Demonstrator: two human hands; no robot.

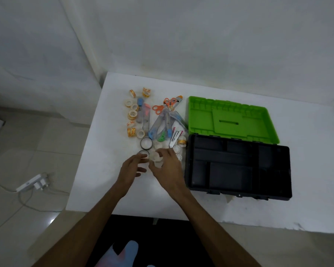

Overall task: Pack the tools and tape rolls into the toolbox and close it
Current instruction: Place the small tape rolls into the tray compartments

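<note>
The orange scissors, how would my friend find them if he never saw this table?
Start at the open toolbox with its bright green lid lying flat behind it. Just left of the lid's far corner, at the far end of the pile, lie the orange scissors. Nothing else there has orange loop handles; the tape rolls nearby are small rings.

Both arms stretched out, hands meeting up front

Left hand (132, 167) is on its side, thumb up, fingers loosely curled toward the right one. Right hand (167, 166) sits just beside it, knuckles up, fingers bent down. Too blurry to tell what either grips. Bare forearms angle in from below.
</note>
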